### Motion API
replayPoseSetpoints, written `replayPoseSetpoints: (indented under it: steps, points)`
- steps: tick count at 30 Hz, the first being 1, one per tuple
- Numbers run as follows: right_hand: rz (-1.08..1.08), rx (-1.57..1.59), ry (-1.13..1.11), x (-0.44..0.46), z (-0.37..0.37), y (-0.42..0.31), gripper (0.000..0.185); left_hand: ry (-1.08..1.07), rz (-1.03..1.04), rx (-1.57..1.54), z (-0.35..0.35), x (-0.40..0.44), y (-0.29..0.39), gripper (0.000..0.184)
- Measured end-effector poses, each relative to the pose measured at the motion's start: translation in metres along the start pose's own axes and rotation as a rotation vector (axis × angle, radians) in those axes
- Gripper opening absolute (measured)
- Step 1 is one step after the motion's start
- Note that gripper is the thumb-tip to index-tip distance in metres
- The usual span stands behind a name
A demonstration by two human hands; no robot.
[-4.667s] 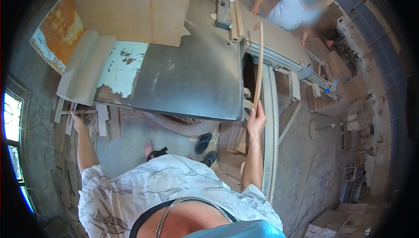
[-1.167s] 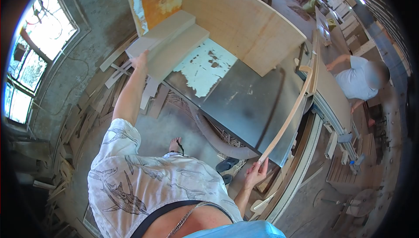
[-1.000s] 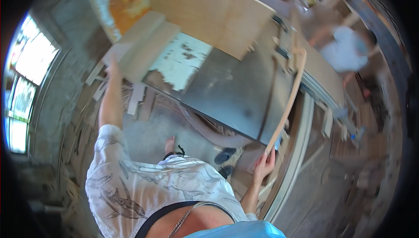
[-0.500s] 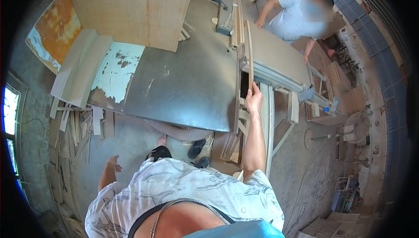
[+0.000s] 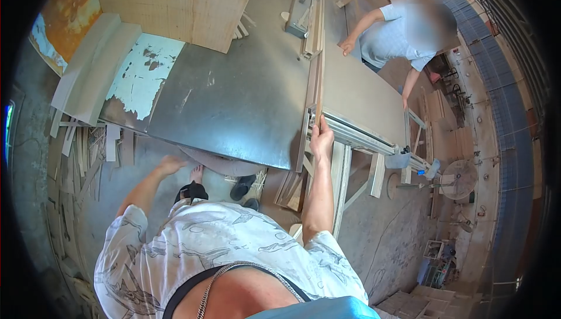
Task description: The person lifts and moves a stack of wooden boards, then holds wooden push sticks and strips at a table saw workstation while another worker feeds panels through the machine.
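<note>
My right hand is closed around the near end of a narrow wooden strip. This strip runs away from me along the left edge of a large flat board, at the seam with the dark metal table. My left hand hangs low on the left, off the table's near edge, with its fingers loosely stretched and nothing in them; it is slightly blurred. Across the board, a co-worker has both hands on its far side and right edge.
A metal rail carries the board. A fence with a grey block stands on the table. Plywood and curved panels lie at left. Scrap strips and sandals are on the floor.
The strip has swung from slanting over the gap to lying along the board's edge. The board has come closer to the table. My left hand has moved up and outward.
</note>
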State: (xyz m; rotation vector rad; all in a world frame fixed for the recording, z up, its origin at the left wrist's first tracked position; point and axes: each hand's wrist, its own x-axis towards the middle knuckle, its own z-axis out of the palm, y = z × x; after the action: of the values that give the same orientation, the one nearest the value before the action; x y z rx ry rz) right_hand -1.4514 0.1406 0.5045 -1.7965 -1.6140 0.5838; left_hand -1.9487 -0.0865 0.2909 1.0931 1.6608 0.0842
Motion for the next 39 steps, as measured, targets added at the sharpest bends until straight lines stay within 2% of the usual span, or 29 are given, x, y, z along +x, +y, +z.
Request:
replayPoseSetpoints:
  steps: [1,2,4,6,8,11,15,18,20,22,23,26,27,30,33,35,36,39]
  points:
    - [0.02,-0.042,0.01,-0.022,-0.009,-0.014,0.048,-0.029,0.088,-0.028,0.009,-0.007,0.035,0.063]
    - [0.042,-0.086,0.02,-0.04,-0.012,-0.019,0.046,-0.136,0.052,-0.233,0.021,-0.008,0.064,0.055]
    - [0.019,-0.092,0.029,-0.07,-0.013,-0.008,0.048,-0.364,0.119,-0.444,0.042,-0.014,0.121,0.056]
    - [-0.042,-0.1,0.066,-0.097,-0.014,-0.004,0.048,-0.443,0.145,-0.648,0.066,-0.031,0.178,0.07]
    - [0.008,-0.114,0.049,-0.123,-0.021,-0.011,0.048,-0.638,0.144,-0.865,0.103,-0.017,0.207,0.094]
    - [0.081,-0.039,0.039,-0.17,-0.029,-0.008,0.048,-0.727,0.158,-1.061,0.15,-0.024,0.26,0.105]
    - [0.135,0.049,0.03,-0.274,-0.04,0.014,0.048,-0.716,0.073,-1.222,0.213,-0.024,0.31,0.095]
    - [0.205,0.04,0.031,-0.344,-0.064,-0.007,0.048,-0.791,0.134,-1.289,0.241,-0.036,0.329,0.09]
    - [0.267,0.038,0.031,-0.374,-0.078,-0.018,0.048,-0.794,0.123,-1.258,0.248,-0.06,0.331,0.082]
    - [0.129,0.004,0.125,-0.384,-0.087,-0.014,0.048,-0.766,0.093,-1.227,0.252,-0.087,0.329,0.079]
    - [0.059,-0.008,0.17,-0.386,-0.09,-0.012,0.048,-0.708,0.103,-1.216,0.248,-0.107,0.329,0.068]
    - [0.028,0.017,0.205,-0.362,-0.101,-0.006,0.049,-0.388,0.261,-0.74,0.246,-0.129,0.319,0.052]
    - [0.012,0.046,0.222,-0.35,-0.102,-0.008,0.05,-0.382,0.207,-0.821,0.247,-0.128,0.315,0.038]
    - [-0.107,0.045,0.28,-0.311,-0.095,-0.011,0.052,-0.42,0.217,-0.905,0.22,-0.132,0.3,0.038]
    - [-0.147,0.124,0.305,-0.289,-0.062,-0.008,0.052,-0.534,0.195,-0.972,0.148,-0.143,0.263,0.036]
    - [-0.005,0.406,0.219,-0.292,-0.037,-0.027,0.051,-0.616,0.197,-0.958,0.087,-0.162,0.223,0.04]
    - [0.155,0.636,0.136,-0.296,-0.028,-0.044,0.051,-0.555,0.21,-0.928,0.055,-0.176,0.199,0.042]
    - [0.307,0.721,0.011,-0.301,0.012,-0.071,0.049,-0.405,0.235,-0.836,-0.034,-0.226,0.119,0.047]
